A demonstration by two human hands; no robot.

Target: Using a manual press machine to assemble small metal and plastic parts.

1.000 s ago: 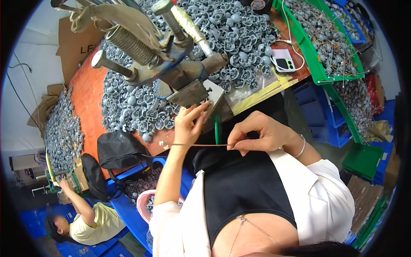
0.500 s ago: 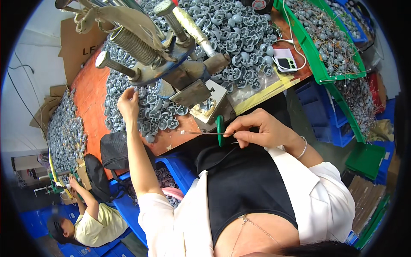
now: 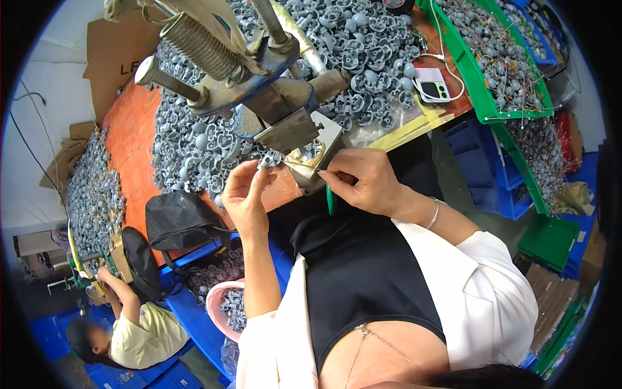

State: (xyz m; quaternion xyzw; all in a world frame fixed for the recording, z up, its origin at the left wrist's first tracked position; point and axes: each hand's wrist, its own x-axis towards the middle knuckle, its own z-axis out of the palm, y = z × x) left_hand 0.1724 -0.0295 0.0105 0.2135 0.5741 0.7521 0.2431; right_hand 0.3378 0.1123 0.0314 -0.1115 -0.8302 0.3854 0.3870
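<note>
My left hand (image 3: 247,198) pinches a small grey plastic shell (image 3: 269,159) between thumb and fingertips, in front of the bench press (image 3: 285,133). Close by on the right, my right hand (image 3: 369,181) is closed on a thin wire (image 3: 303,166) that stretches toward the shell. The wire's far end is too small to make out at the shell. Behind both hands lies the press's light block (image 3: 327,133) with a cream-coloured insert. A green disc (image 3: 332,201) shows partly below my right hand.
Heaped grey shells (image 3: 207,146) cover much of the orange table (image 3: 133,139). A green tray (image 3: 463,71) of wired parts and a phone (image 3: 431,85) are at the right. A black bag (image 3: 181,220), blue bin (image 3: 194,324) and pink basin (image 3: 214,301) sit left; another person (image 3: 146,337) works beyond.
My left hand has come from the shell heap toward my right hand and now has a grey shell. My right hand has moved up toward the press with the wire.
</note>
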